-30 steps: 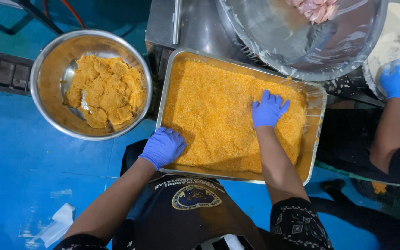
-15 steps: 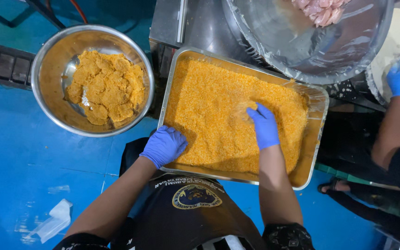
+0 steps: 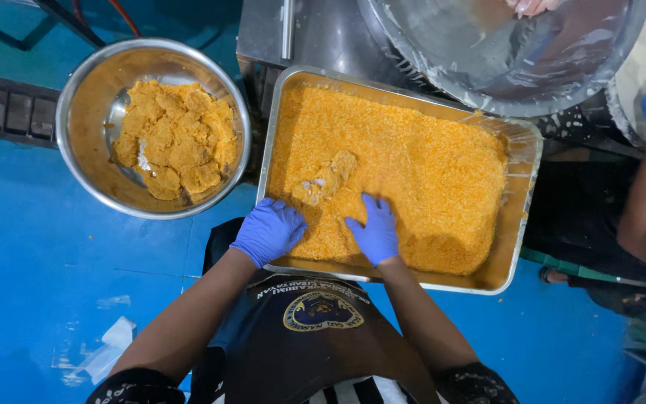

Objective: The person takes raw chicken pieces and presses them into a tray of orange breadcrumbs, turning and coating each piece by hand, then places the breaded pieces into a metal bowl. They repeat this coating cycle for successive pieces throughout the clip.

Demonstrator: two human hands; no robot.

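Half-coated chicken piece (image 3: 327, 178) lies on the orange breadcrumbs in the rectangular metal tray (image 3: 521, 224), toward its 9 o'clock side; we read this as the breading step. Our left hand (image 3: 269, 230) curls over the tray's near rim at 7 o'clock of the piece, holding nothing; our right hand (image 3: 374, 230) presses spread fingers flat into crumbs at 5 o'clock. Next move, we judge, calls for crumbs over the bare patches, then a lift to the round steel bowl (image 3: 84, 112) of breaded pieces at 9 o'clock.
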